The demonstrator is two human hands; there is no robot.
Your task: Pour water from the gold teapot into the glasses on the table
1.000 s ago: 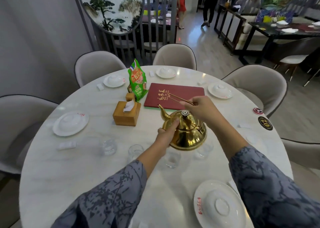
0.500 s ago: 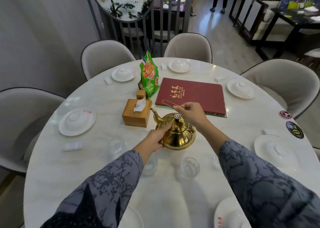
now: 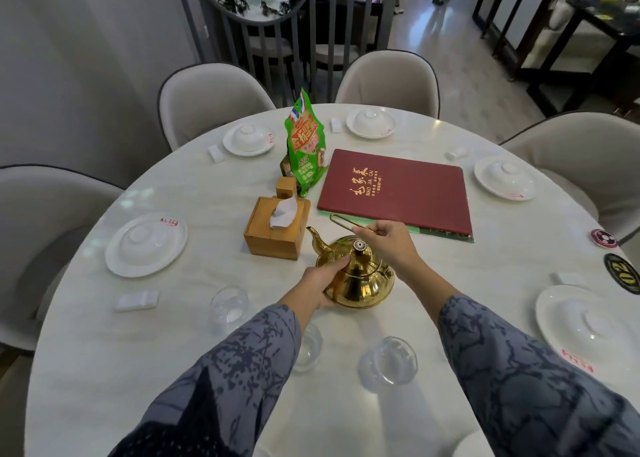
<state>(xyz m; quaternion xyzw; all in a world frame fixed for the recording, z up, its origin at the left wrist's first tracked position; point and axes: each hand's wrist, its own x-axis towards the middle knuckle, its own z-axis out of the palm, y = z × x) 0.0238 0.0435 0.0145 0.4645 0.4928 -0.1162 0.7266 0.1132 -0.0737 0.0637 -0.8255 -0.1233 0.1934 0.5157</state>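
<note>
The gold teapot stands on the white round table, spout pointing left toward a tissue box. My right hand grips the teapot's thin wire handle, which is swung back over the pot. My left hand rests against the pot's left side, thumb near the lid knob. Three clear glasses stand in front of the pot: one at the left, one partly hidden under my left sleeve, one at the right.
A wooden tissue box and a green snack bag stand just beyond the spout. A red menu lies behind the pot. White covered dishes ring the table, with padded chairs around it.
The view has tilted down and shifted a little. The teapot sits lower than a second ago, resting on the table; both hands keep their hold.
</note>
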